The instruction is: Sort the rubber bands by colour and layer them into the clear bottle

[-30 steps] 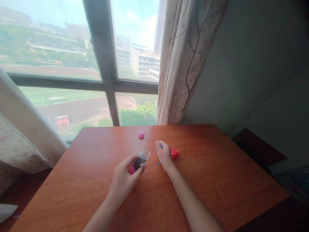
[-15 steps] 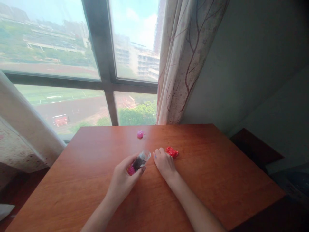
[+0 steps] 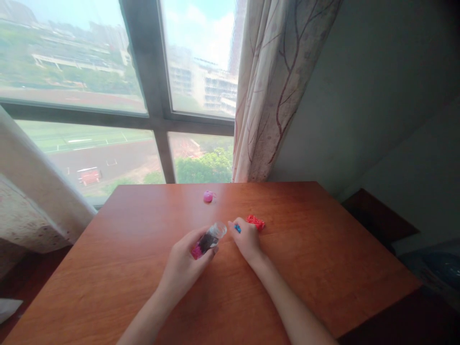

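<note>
My left hand (image 3: 187, 256) is wrapped round a small clear bottle (image 3: 212, 238), tilted with its uncapped mouth toward my right hand. Pink and dark colours show on or through the bottle's side. Close to that mouth, my right hand (image 3: 246, 239) is closed on a small blue piece (image 3: 237, 229), too small to make out its kind. Just behind the right hand lies a bunched red thing (image 3: 256, 222) with pale flecks, partly hidden by the fingers. Farther back on the table sits a pink round lid (image 3: 208, 196) with a small loop.
The brown wooden table (image 3: 143, 230) reaches back to a window (image 3: 154, 105). A patterned curtain (image 3: 266, 96) hangs at the back, another curtain (image 3: 39, 177) at the left. A dark wall (image 3: 359, 96) stands at the right.
My right hand has turned and its fingers have curled in, so the blue piece now shows more plainly. My left hand still holds the bottle in nearly the same place.
</note>
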{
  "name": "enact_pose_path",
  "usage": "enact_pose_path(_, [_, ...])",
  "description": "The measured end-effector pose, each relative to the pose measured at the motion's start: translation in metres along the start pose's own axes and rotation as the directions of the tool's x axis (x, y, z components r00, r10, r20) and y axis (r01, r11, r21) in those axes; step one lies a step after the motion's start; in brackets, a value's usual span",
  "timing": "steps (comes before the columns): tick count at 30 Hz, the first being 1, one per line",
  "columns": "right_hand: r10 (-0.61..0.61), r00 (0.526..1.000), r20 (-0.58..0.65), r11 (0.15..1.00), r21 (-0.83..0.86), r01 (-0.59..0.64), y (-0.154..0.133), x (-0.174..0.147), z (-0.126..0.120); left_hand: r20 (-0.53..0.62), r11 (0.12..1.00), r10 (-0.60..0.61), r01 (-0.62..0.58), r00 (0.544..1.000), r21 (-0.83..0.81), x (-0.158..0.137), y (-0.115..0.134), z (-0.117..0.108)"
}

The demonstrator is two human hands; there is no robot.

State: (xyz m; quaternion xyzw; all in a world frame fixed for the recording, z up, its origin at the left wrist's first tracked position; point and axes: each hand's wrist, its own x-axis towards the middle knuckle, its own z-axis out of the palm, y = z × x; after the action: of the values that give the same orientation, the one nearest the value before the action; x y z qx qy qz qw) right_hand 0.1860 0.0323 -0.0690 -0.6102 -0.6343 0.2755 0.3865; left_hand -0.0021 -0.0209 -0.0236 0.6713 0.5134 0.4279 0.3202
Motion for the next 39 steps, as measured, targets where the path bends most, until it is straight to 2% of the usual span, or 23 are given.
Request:
enact_pose_path(2, [0.056, 0.998, -0.019, 0.973, 0.226, -0.051, -0.003, 0.004, 0.000, 0.010, 1.000, -0.002, 0.002, 1.000, 0.001, 0.000, 0.000, 0.001])
enact_pose_path(4, [0.105, 0.994, 0.001, 0.890, 0.447, -0.094, -0.010, 0.009, 0.000, 0.018, 1.000, -0.004, 0.004, 1.000, 0.000, -0.001, 0.002, 0.002])
enact_pose_path(8, [0.114, 0.990, 0.080, 0.629, 0.766, -0.134, -0.028, 0.018, 0.000, 0.070, 1.000, -0.002, 0.001, 0.998, 0.017, -0.001, 0.008, 0.004])
enact_pose_path(12, [0.089, 0.989, 0.117, 0.374, 0.916, -0.142, -0.038, 0.020, 0.001, 0.143, 0.999, 0.015, -0.022, 0.990, 0.050, -0.002, 0.014, 0.005])
enact_pose_path(15, [0.083, 0.987, 0.135, 0.237, 0.960, -0.151, -0.039, 0.016, 0.003, 0.164, 0.996, 0.023, -0.037, 0.986, 0.087, -0.002, 0.015, 0.005])
enact_pose_path(19, [0.086, 0.984, 0.157, 0.127, 0.978, -0.167, -0.038, 0.012, 0.004, 0.179, 0.991, 0.023, -0.045, 0.984, 0.123, -0.003, 0.014, 0.005])
enact_pose_path(31, [0.114, 0.977, 0.180, -0.013, 0.984, -0.179, -0.040, 0.006, -0.005, 0.235, 0.978, 0.018, -0.067, 0.972, 0.199, -0.003, 0.014, 0.007])
enact_pose_path(33, [0.115, 0.974, 0.196, -0.098, 0.978, -0.185, -0.041, 0.005, -0.005, 0.245, 0.979, 0.009, -0.058, 0.970, 0.197, -0.003, 0.015, 0.007])
enact_pose_path(37, [0.051, 0.964, 0.263, -0.375, 0.899, -0.225, -0.044, 0.003, -0.006, 0.250, 0.982, -0.009, -0.038, 0.968, 0.183, -0.003, 0.017, 0.007])
enact_pose_path(39, [0.026, 0.957, 0.288, -0.452, 0.857, -0.246, -0.045, 0.003, -0.007, 0.250, 0.981, -0.018, -0.031, 0.968, 0.192, -0.002, 0.018, 0.006])
